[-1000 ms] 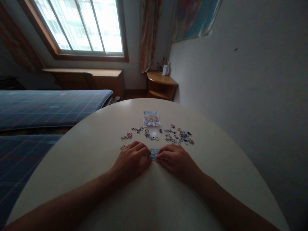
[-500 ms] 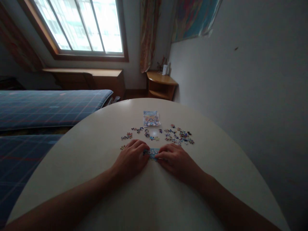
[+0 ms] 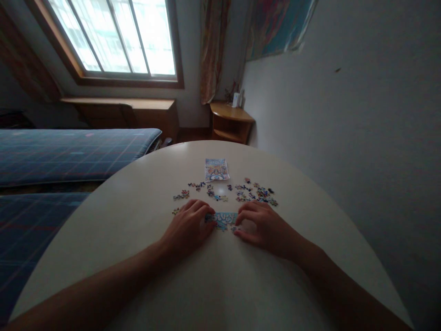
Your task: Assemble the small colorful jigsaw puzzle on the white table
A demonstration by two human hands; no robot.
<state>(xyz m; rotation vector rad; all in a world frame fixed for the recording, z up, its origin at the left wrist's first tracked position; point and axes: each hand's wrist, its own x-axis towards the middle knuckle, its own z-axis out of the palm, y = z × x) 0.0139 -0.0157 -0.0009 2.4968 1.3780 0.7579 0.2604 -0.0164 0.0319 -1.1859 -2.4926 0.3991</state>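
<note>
My left hand has thumb and fingertips closed about the left end of the strip, a joined run of puzzle pieces lying flat on the table. My right hand is at the strip's right end, thumb and forefinger parted, with a small piece in the gap, on the near side of the strip; I can't tell whether I touch it.

The joints worry me most. If my left fingertips squeeze or push sideways, the strip could buckle or part. A nudge of my right thumb might send the small piece askew — and forcing a bad match could bend a tab. My right knuckles are close to the heap beyond the strip, so a careless lift might scatter it.

As for writing, the strip carries pale, rounded shapes like letters on light blue, but I can't read them. Straight beyond it, the card seems to have a title along its far edge, too small to make out. The poster, far beyond the strip to the right, shows no legible words — and I spot no brand.
</note>
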